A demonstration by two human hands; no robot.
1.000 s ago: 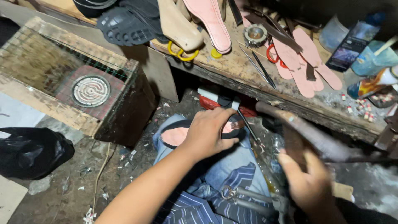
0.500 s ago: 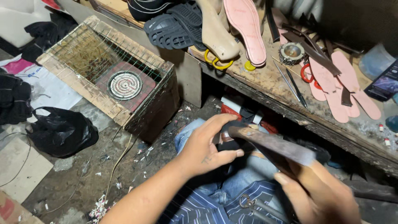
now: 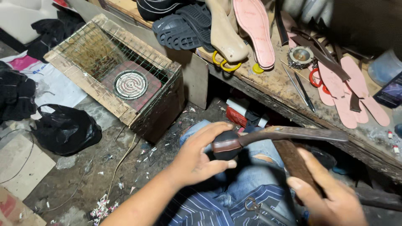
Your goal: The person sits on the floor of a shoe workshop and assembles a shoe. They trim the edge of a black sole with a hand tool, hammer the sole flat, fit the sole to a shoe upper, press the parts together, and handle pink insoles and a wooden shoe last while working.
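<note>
The hammer (image 3: 289,136), raised a second ago, is now laid on the shoe (image 3: 226,145), clamped by the left hand (image 3: 197,157); its handle is gripped by the right hand (image 3: 331,196).

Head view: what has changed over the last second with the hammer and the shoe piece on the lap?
The right hand brought the hammer up and left; its head now lies on the dark shoe piece. The left hand shifted from pressing flat to gripping that piece from the side. The camera also panned left. The workbench clutter and heater box stayed put.
</note>
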